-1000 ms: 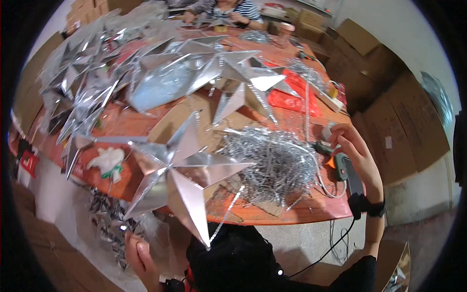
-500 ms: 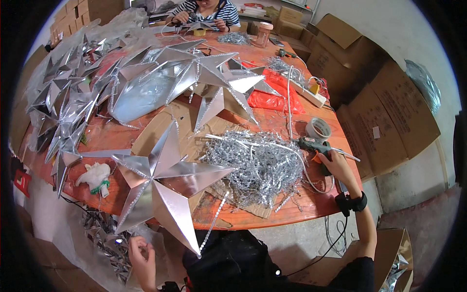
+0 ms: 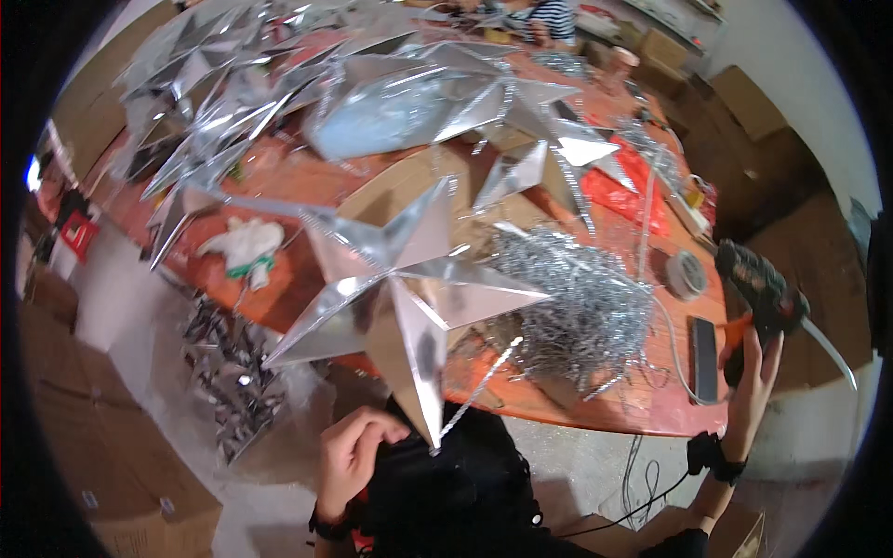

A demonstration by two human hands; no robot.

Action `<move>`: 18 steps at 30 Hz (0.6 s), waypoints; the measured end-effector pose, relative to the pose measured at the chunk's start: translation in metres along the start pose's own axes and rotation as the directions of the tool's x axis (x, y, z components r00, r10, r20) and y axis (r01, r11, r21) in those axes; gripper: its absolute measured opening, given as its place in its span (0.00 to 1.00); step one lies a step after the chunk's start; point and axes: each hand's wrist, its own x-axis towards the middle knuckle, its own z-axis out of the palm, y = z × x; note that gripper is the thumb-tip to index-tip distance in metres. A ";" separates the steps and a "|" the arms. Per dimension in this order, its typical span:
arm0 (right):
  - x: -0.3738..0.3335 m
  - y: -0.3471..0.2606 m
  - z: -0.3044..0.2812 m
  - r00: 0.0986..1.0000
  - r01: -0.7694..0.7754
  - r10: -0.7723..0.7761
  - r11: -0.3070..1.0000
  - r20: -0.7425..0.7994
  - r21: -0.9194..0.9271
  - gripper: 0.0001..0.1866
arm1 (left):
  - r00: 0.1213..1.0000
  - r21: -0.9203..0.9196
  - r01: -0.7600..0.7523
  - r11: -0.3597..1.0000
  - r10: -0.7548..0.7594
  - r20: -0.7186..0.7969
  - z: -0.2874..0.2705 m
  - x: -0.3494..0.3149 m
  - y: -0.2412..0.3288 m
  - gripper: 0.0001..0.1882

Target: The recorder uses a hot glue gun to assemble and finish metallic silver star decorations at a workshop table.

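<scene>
A large silver five-pointed star (image 3: 419,270) lies over the table's near edge, its lowest point jutting toward me. From that tip a silver bead strand (image 3: 482,386) slants up to the right. My left hand (image 3: 358,451) is beside the tip, slightly apart from it, with its fingers curled in and nothing visible in them. On the right, my right hand (image 3: 752,372) grips a dark green glue gun (image 3: 763,288) by its handle, raised past the table's right edge. A white glue stick (image 3: 828,352) sticks out of its back.
A tangled heap of silver bead strands (image 3: 581,307) sits right of the star on cardboard. Nearby are a tape roll (image 3: 686,275) and a phone (image 3: 704,358). More silver stars (image 3: 200,102) crowd the far left. A white glove (image 3: 246,249) lies left; another person (image 3: 549,20) sits opposite.
My right hand has lifted the glue gun off the table and moved it right. My left hand has come up and right toward the star's lowest tip. The view has shifted.
</scene>
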 end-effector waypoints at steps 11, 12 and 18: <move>-0.022 -0.071 0.114 0.374 0.107 -0.292 0.957 0.880 0.271 0.19 | 0.898 -0.614 0.183 0.768 0.124 0.422 0.021 -0.006 -0.002 0.33; -0.022 -0.071 0.117 0.392 0.063 -0.282 0.958 0.876 0.280 0.19 | 0.884 -0.609 0.135 0.781 0.183 0.430 0.024 -0.005 -0.005 0.28; -0.020 -0.058 0.121 0.353 0.153 -0.339 0.940 0.872 0.304 0.14 | 0.898 -0.464 0.208 0.861 0.020 0.439 0.022 -0.005 0.000 0.07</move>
